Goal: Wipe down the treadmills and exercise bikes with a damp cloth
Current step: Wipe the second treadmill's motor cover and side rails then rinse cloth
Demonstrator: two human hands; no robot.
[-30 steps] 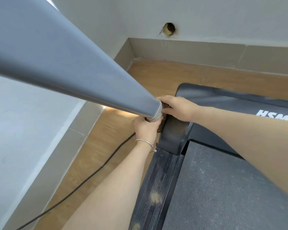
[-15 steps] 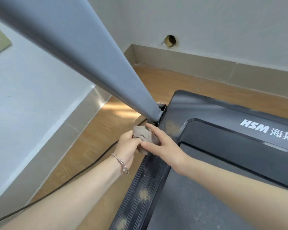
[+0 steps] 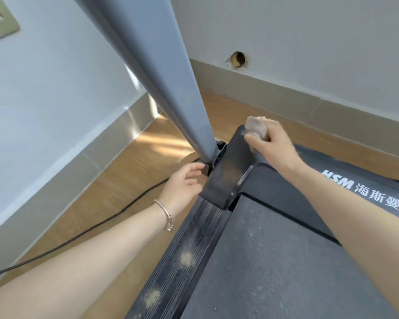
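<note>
by the grey wall (image 3: pixel 309 31), right hand (image 3: pixel 273 143) clutches a cloth (image 3: pixel 256 126) on the treadmill cover (image 3: pixel 226 171); left hand (image 3: pixel 182 183) shows a spread grip.

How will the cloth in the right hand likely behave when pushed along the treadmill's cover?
Likely floppy: the cloth sits bunched into a wad in the right hand. Probably light, since one hand carries it. It may drag rather than slide on the dusty cover.

Most of the cloth (image 3: pixel 256 126) is hidden inside the grip of the right hand (image 3: pixel 272 143). The post (image 3: pixel 161 77) runs past the top edge. The treadmill (image 3: pixel 274 261) is cut off right and bottom. The cord (image 3: pixel 78 233) leaves at the left, and its other end hides behind the left hand (image 3: pixel 184 183).
</note>
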